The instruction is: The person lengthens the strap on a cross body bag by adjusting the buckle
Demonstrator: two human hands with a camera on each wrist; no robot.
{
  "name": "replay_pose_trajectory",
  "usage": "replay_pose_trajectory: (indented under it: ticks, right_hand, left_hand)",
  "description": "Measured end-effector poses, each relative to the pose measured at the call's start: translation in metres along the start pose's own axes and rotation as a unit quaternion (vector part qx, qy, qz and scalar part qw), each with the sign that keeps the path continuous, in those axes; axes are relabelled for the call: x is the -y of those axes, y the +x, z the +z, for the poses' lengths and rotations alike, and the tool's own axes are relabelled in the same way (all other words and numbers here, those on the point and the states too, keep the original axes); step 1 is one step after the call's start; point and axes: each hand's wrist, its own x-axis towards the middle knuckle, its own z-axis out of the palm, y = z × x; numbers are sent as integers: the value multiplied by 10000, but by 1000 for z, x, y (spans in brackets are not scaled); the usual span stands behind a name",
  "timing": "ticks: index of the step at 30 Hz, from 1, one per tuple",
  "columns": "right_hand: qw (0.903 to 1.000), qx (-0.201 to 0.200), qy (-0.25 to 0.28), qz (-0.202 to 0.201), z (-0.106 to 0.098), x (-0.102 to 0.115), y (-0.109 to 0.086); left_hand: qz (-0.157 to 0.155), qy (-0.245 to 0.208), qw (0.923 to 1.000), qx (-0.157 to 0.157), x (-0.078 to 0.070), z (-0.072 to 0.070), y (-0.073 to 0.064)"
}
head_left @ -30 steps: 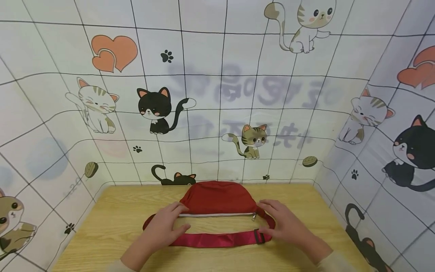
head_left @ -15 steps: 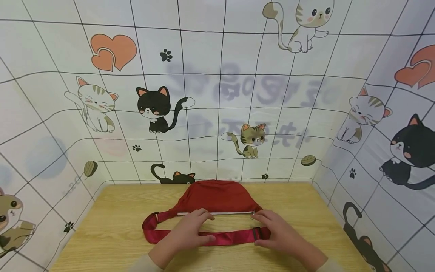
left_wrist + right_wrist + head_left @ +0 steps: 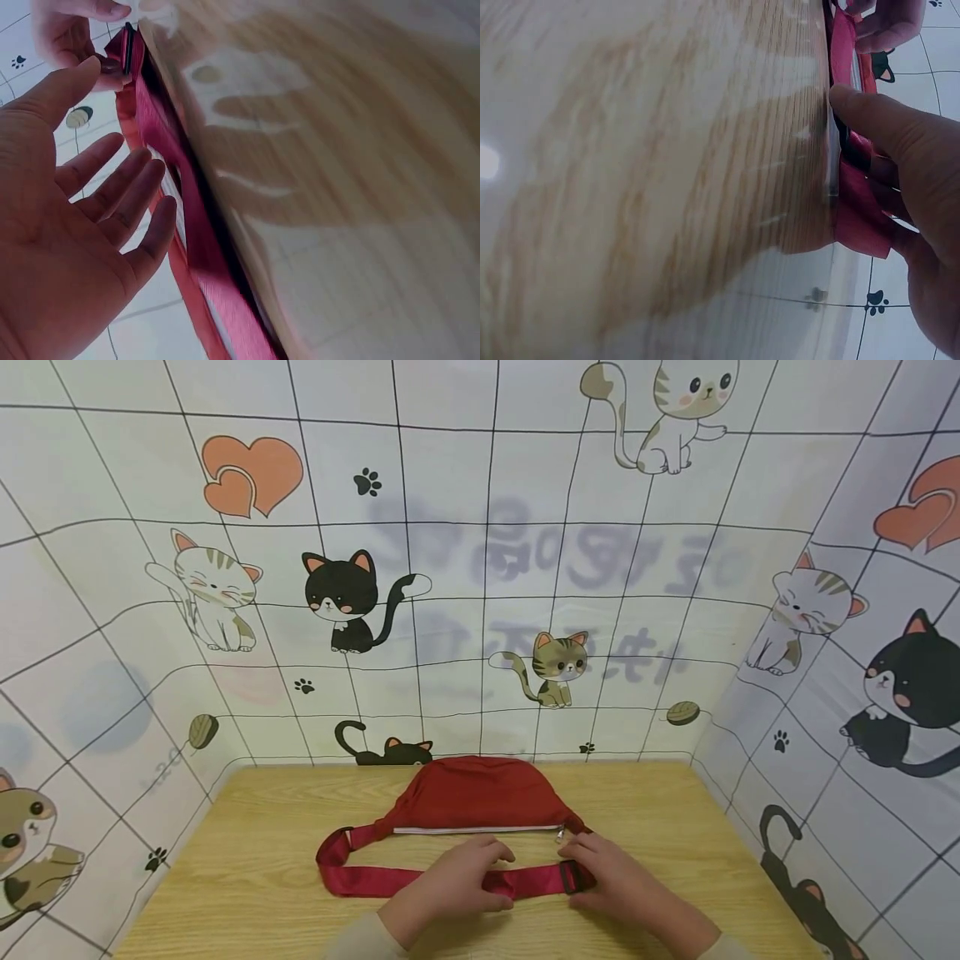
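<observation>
A red waist bag [image 3: 480, 793] lies on the table, its white zip [image 3: 480, 830] towards me and a metal zip pull [image 3: 559, 835] at the right end. In front of it loops the dark pink strap [image 3: 375, 881]. My right hand [image 3: 618, 877] holds the strap at its right end, thumb and fingers around it by the black buckle [image 3: 573, 877]. In the right wrist view the thumb [image 3: 877, 120] lies on the near side, with fingers behind the strap. My left hand [image 3: 461, 881] hovers over the strap's middle; in the left wrist view its fingers [image 3: 112, 195] are loosely bent and hold nothing.
The wooden table [image 3: 255, 827] is enclosed at the back and sides by a white cloth [image 3: 465, 610] printed with cats and grid lines. A second black slider [image 3: 347, 837] sits on the strap's left end.
My left hand has moved right along the strap, from the bag's left end towards the buckle. My right hand has shifted slightly inward and now holds the strap by the buckle.
</observation>
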Motion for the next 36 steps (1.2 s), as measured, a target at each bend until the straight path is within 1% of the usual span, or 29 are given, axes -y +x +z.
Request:
replay_pose_trajectory:
  ticks: [4, 10, 15, 19, 24, 29, 32, 36]
  right_hand:
    - [9995, 213, 97, 190, 0, -1, 0]
    - [9998, 157, 112, 102, 2, -3, -1]
    - [9991, 248, 270, 190, 1, -3, -1]
    - [9987, 195, 396, 238, 0, -2, 0]
    - [9986, -121, 502, 84, 1, -1, 0]
    - [9953, -704, 537, -389, 4, -3, 0]
    - [9918, -1002, 482, -629, 5, -4, 0]
    - [9896, -1173, 442, -711, 2, -3, 2]
  left_hand:
    - [66, 67, 9999, 84, -8, 9, 12]
    - [184, 399, 9989, 166, -19, 19, 29]
    - [74, 585, 9980, 219, -25, 23, 38]
    - [3, 666, 9976, 203, -25, 26, 43]
    - [-12, 686, 9976, 75, -26, 28, 47]
    - [32, 800, 9966, -180, -27, 31, 51]
    - [38, 750, 9967, -320, -29, 31, 52]
    - [43, 766, 9960, -468, -31, 29, 54]
